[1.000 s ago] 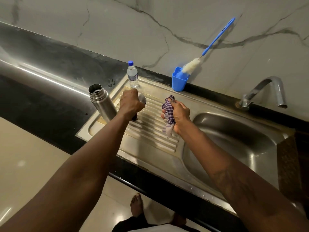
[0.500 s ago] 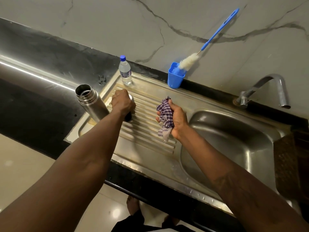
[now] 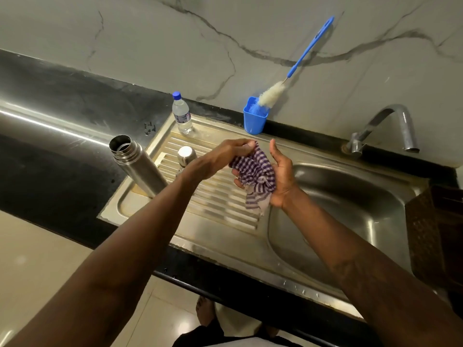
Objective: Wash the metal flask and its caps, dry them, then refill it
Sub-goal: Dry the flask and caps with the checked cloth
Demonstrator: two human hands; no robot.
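One water bottle (image 3: 182,113), one blue cup (image 3: 255,120) holding one brush (image 3: 270,92), and one tap (image 3: 390,126) line the back of the counter (image 3: 50,176). One uncapped flask (image 3: 136,166) stands on the drainboard (image 3: 220,206), with one cap (image 3: 186,154) just beside it, partly hidden by the left wrist. The left hand (image 3: 223,156) pinches one checked cloth (image 3: 255,174); the right hand (image 3: 281,176) curls round it.

Home kitchen: s/s sink (image 3: 350,211), tap (image 3: 407,131).
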